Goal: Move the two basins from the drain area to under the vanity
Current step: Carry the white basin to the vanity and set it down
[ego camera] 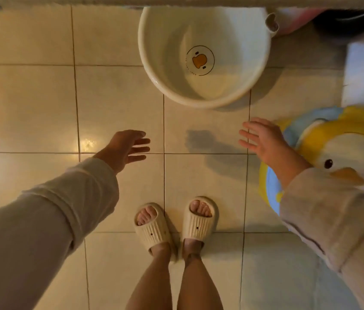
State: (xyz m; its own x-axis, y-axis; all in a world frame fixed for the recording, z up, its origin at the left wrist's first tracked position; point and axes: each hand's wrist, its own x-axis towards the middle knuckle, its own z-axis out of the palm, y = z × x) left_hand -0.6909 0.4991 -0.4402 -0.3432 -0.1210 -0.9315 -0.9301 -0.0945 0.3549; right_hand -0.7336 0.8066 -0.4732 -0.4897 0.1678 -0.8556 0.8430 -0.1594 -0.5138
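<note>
A white round basin (pixel 154 63) with a duck face printed on its bottom stands on the tiled floor, its far rim tucked under the vanity edge (pixel 176 1) at the top. A pink basin (pixel 297 19) shows partly behind it at the upper right. My left hand (pixel 127 148) hovers open below and left of the white basin, fingers spread, holding nothing. My right hand (pixel 263 142) is open too, below the basin's right side, apart from it.
A yellow and blue penguin-shaped stool or potty (pixel 344 148) sits at the right, partly under my right sleeve. My feet in cream slippers (pixel 176 224) stand on the beige tiles. A dark object (pixel 344 25) lies at the upper right.
</note>
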